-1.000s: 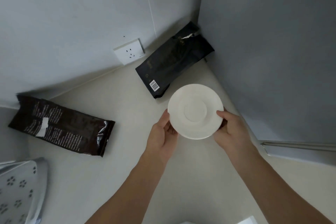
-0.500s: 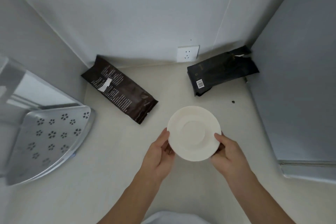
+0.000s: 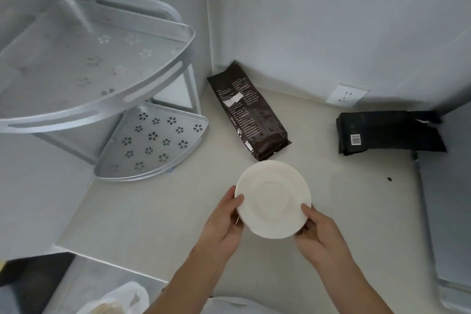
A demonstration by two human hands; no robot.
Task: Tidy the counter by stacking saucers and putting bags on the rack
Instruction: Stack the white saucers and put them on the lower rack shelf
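Saucer step: left hand (image 3: 224, 222) and right hand (image 3: 319, 232) grip the saucer (image 3: 273, 199) by its rim at centre frame. Next, I judge, set it down, then take the bags.

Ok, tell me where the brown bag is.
The brown bag lies flat on the counter, between the rack on its left and the black bag on its right.

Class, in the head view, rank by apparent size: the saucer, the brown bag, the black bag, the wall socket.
1. brown bag and black bag: too alike to rank
2. saucer, nearer the camera, so unsure
3. wall socket, smallest
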